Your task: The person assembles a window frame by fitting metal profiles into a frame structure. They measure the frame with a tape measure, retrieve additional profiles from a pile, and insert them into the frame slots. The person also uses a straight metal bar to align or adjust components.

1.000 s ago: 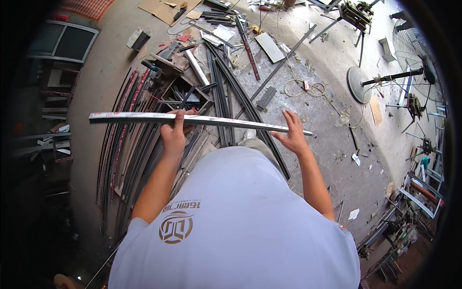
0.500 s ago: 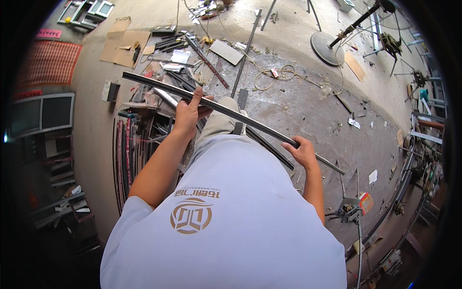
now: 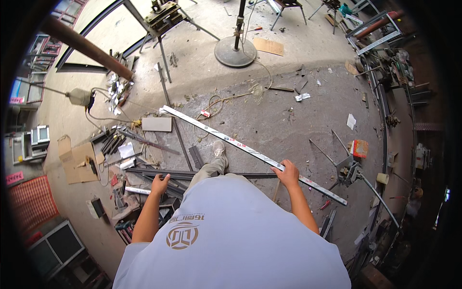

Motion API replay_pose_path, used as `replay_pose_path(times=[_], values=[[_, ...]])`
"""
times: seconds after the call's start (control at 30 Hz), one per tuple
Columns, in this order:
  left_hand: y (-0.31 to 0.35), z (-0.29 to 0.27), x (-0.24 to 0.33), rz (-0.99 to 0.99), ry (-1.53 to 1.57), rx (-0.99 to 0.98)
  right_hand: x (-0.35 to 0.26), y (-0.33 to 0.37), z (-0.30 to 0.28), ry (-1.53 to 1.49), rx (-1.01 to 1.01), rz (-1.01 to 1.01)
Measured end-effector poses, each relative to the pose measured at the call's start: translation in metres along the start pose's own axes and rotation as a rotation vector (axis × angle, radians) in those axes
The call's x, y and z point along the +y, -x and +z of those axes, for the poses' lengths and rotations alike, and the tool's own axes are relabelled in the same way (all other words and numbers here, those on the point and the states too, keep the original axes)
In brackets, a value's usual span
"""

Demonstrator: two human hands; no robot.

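My right hand [image 3: 288, 173] grips a long straight metal profile [image 3: 224, 138] with printed white film on its upper face. The profile slants from far left to near right, above the floor, and runs on past my hand. At the left, my left hand [image 3: 160, 184] is apart from that profile, thumb and fingers spread, with nothing visible between them. Beside its wrist lies a short white-faced strip [image 3: 137, 190], partly hidden by the arm. Dark profiles [image 3: 180, 174] lie on a pile just beyond this hand and pass behind my leg.
A heavy round stand base [image 3: 235, 52] with an upright pole is at the far side. A metal stand with legs [image 3: 347, 171] stands at the right. Cable [image 3: 224, 98], cardboard [image 3: 74, 161] and scraps litter the floor. A brown pipe [image 3: 86, 45] crosses the far left.
My left hand has let go of the profile and dropped lower left. The profile, still in my right hand, now shows its white-filmed face. My view has swung to the right.
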State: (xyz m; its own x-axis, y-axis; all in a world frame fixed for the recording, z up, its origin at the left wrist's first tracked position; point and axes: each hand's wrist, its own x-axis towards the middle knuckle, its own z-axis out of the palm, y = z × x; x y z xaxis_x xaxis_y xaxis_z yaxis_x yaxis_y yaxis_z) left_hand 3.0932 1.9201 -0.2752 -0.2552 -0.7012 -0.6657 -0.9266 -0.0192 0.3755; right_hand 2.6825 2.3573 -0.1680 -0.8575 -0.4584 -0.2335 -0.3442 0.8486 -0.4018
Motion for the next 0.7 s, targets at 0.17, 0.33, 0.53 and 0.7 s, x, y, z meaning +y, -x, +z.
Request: replay_pose_path(times=[0.17,0.33,0.53,0.7], values=[[-0.064,0.001,0.105,0.263,-0.022,-0.034,0.037,-0.011,-0.020,0.050,0.007,0.223],[-0.087,0.000,0.212,0.393,-0.066,0.007,0.068,-0.015,-0.036,0.052,0.141,0.367],[-0.106,0.037,0.323,0.425,-0.228,-0.174,0.112,-0.014,-0.038,0.004,0.285,0.477],[-0.098,0.113,0.450,0.564,-0.471,-0.325,0.153,-0.043,-0.027,-0.046,0.441,0.508]])
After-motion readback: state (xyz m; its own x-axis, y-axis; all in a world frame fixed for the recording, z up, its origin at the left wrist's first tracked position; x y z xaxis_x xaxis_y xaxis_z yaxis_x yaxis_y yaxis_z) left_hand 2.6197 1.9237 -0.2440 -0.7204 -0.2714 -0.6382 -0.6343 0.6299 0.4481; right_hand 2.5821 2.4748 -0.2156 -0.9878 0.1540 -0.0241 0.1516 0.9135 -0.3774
